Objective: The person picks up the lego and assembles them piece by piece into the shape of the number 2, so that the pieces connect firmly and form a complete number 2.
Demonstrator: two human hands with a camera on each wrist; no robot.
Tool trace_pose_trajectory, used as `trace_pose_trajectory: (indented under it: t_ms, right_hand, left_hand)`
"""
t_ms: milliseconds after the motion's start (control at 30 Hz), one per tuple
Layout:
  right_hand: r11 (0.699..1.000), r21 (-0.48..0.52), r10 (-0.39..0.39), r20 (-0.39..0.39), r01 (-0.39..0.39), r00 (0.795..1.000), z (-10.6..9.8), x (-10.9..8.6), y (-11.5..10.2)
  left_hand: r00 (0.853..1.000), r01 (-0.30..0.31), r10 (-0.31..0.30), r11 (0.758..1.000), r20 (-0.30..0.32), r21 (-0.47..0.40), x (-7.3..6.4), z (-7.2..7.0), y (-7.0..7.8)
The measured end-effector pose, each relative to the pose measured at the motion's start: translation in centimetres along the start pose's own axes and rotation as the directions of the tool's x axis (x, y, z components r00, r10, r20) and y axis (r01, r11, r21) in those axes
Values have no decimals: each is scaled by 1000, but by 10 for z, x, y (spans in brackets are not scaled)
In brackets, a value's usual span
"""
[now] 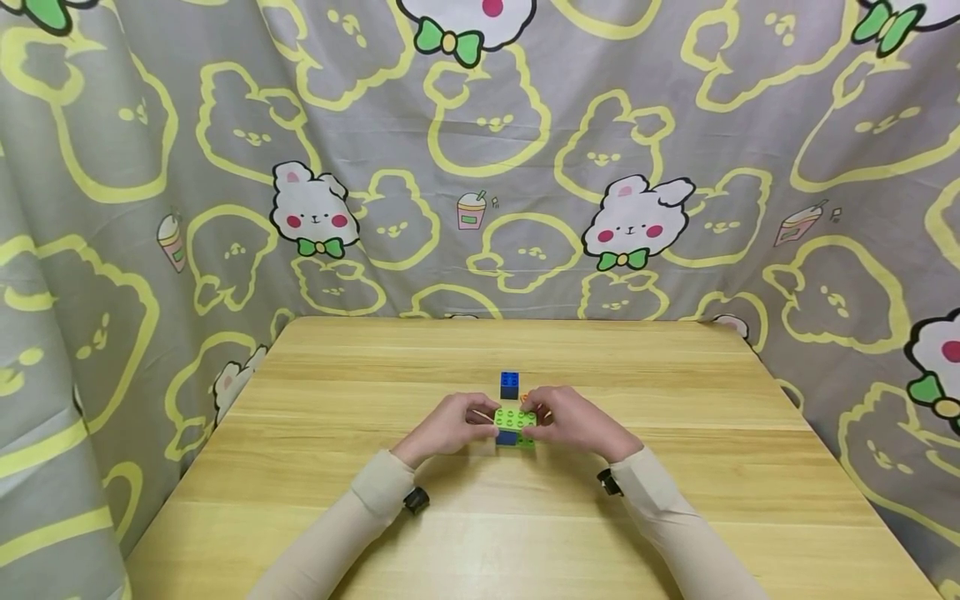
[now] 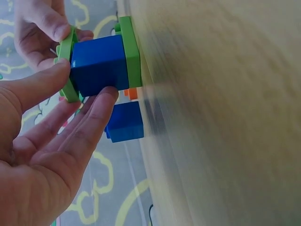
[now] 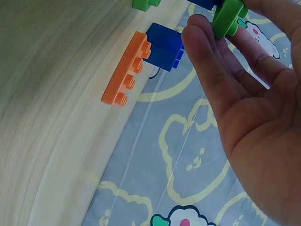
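Note:
A light-green building brick [image 1: 515,416] with studs on top lies over a blue brick [image 2: 99,63], which stands on a second green brick [image 2: 130,52] on the table. My left hand [image 1: 453,425] holds the left end of the upper green brick, thumb at its edge. Fingers of that hand also touch the blue brick's side in the left wrist view. From the other end, my right hand [image 1: 573,421] pinches the same upper brick between thumb and fingers. In the right wrist view only part of that brick [image 3: 227,18] shows.
Behind the stack stands another blue brick [image 1: 509,385] on the wooden table [image 1: 337,367]. A flat orange brick [image 3: 126,70] lies near it, mostly hidden by my right hand in the head view. A patterned curtain [image 1: 390,125] hangs beyond the table's back edge.

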State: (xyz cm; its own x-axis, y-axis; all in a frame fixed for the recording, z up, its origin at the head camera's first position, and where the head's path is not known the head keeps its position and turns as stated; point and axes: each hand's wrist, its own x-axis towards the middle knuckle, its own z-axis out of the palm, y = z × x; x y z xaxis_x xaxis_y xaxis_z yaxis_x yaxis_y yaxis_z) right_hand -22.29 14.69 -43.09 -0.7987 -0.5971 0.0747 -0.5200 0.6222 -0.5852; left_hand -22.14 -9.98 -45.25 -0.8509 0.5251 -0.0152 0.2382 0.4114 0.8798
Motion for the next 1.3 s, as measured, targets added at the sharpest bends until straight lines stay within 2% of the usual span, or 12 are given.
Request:
trace_pose_trajectory:
  t_ms: [600, 800, 1033, 1300]
  right_hand:
    - [999, -41, -34, 17, 34, 999, -3, -2, -3]
    - [999, -40, -25, 17, 26, 1000, -3, -2, -2]
    - [999, -39, -31, 20, 32, 999, -2, -1, -2]
    - [999, -40, -35, 22, 36, 999, -2, -2, -2]
  left_hand:
    - [1000, 0, 0, 1000, -2, 5, 1, 1, 0]
    - [1000, -15, 15, 999, -6, 28, 1, 1, 1]
    - [1000, 2, -1, 998, -13, 62, 1, 2, 0]
    - [1000, -12, 13, 998, -17, 59, 3, 5, 0]
